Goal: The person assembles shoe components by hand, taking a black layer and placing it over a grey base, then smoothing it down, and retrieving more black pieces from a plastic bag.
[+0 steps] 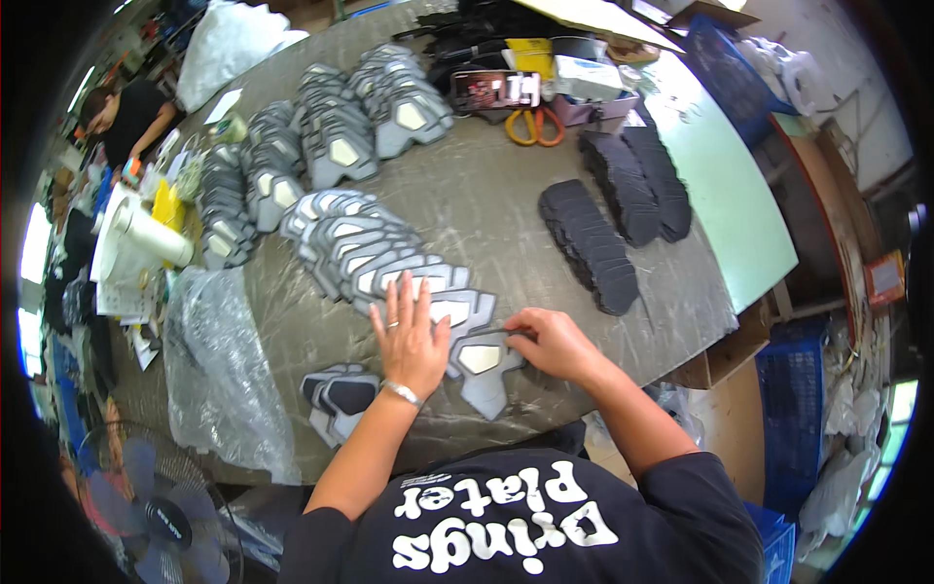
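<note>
Your right grip [553, 343] at edge of grey piece [482, 356]; cannot tell if clamped. Your left hand [415, 343] flat, fingers apart, on fanned row [362, 241]. Piece on surface [477, 209], long axis and narrow end toward you. Beyond: four grey stacks [336, 131], three black stacks [589, 243].

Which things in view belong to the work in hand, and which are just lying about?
Work in hand, judging by touch and likeness:
grey piece with pale centre, at the right hand
fanned row of grey pieces, beneath the left hand
grey stacks behind, probably

Apparently lying about:
phone
scissors
clear plastic bag
</note>
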{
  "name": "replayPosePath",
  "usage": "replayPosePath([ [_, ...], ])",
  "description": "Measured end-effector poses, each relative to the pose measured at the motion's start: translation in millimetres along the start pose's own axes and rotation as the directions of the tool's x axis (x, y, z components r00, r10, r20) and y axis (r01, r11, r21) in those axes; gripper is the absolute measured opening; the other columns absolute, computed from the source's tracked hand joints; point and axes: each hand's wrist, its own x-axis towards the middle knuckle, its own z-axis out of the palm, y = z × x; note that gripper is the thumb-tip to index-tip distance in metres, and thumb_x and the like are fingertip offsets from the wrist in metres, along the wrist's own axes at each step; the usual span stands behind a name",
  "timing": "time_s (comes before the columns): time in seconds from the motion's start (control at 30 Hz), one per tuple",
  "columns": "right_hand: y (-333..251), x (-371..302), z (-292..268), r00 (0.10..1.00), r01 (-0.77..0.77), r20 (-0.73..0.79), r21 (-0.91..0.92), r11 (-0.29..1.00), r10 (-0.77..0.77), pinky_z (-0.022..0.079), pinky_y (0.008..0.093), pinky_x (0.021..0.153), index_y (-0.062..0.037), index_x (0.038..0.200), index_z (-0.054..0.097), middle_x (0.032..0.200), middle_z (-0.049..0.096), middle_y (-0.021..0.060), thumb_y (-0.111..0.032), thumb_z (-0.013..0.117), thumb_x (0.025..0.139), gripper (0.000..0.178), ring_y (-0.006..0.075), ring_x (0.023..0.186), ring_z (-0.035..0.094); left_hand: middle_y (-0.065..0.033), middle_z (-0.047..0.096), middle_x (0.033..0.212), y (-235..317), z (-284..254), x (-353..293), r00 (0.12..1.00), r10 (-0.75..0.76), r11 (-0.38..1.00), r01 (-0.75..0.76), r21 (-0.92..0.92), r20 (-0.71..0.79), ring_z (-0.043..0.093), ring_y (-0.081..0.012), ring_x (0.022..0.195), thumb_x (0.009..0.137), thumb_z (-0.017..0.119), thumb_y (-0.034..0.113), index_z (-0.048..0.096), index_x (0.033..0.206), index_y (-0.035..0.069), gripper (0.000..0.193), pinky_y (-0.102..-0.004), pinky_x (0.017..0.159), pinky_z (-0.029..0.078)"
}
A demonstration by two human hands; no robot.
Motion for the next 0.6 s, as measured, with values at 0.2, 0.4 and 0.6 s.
replayPosePath([
  [0.2,9,-9,-51,0.870,0.060,-0.425,-0.408,0.911,-0.248,0.052,0.0404,0.084,-0.0049,0.101,0.071,0.103,0.066,0.0124,-0.014,0.069,0.083,0.020,0.0325,0.098,0.064,-0.0183,0.033,0.155,28,-17,-19,0.977,0.210,0.963,-0.200,-0.181,0.041,0.026,-0.0369,0.144,0.091,0.059,0.030,0.042,0.143,0.002,0.061,-0.0582,0.115,0.015],
  [0.4,40,-40,-117,0.857,-0.270,-0.515,-0.452,0.850,-0.001,0.051,0.0395,0.083,-0.0048,0.114,0.067,0.106,0.065,0.0123,-0.013,0.069,0.083,0.032,0.0337,0.098,0.063,-0.0137,0.039,0.151,72,-11,18,0.863,0.501,0.827,-0.452,-0.335,0.072,0.035,-0.0332,0.140,0.089,0.062,0.026,0.045,0.142,0.004,0.060,-0.0504,0.114,0.024],
  [0.6,63,-54,-102,0.855,-0.185,-0.501,-0.531,0.827,-0.130,0.052,0.0381,0.082,-0.0044,0.120,0.065,0.112,0.063,0.0141,-0.016,0.068,0.086,0.036,0.0319,0.095,0.065,-0.0080,0.044,0.148,131,29,76,0.719,0.693,0.674,-0.668,-0.315,-0.042,0.039,-0.0263,0.139,0.091,0.060,0.023,0.048,0.139,0.008,0.051,-0.0476,0.113,0.028],
])
